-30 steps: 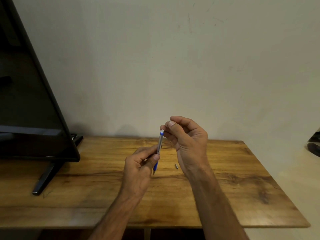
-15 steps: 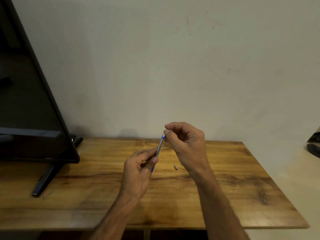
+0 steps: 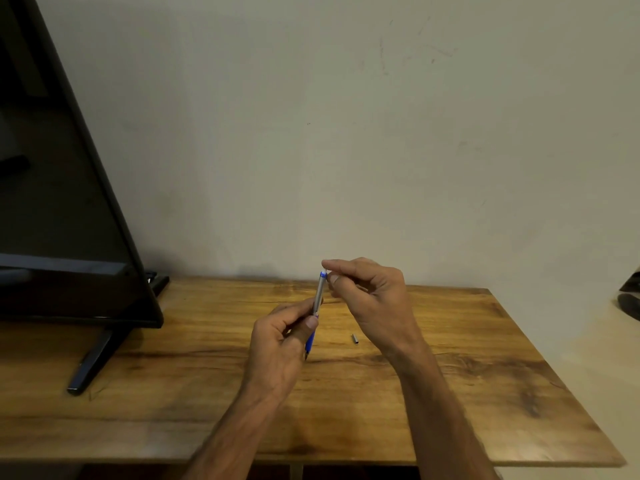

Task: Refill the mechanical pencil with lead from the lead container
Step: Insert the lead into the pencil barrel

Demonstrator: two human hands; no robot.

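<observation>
A mechanical pencil (image 3: 319,293) with a silver barrel and blue tip stands nearly upright over the wooden table (image 3: 450,375). My left hand (image 3: 280,341) grips its lower half, thumb against the barrel. My right hand (image 3: 367,292) is at the pencil's blue top end, where index finger and thumb pinch a small white bit; I cannot tell whether it is lead or an eraser. A small metal cap (image 3: 355,338) lies on the table just right of my left hand. No lead container is in view.
A black flat screen (image 3: 62,202) on a slanted foot (image 3: 93,362) stands on the table's left part, close to the wall. A dark object (image 3: 628,299) sits off the table at the right edge.
My right thumb and index finger have closed in on the pencil's top end. The left hand keeps the same hold on the barrel. The cap has not moved.
</observation>
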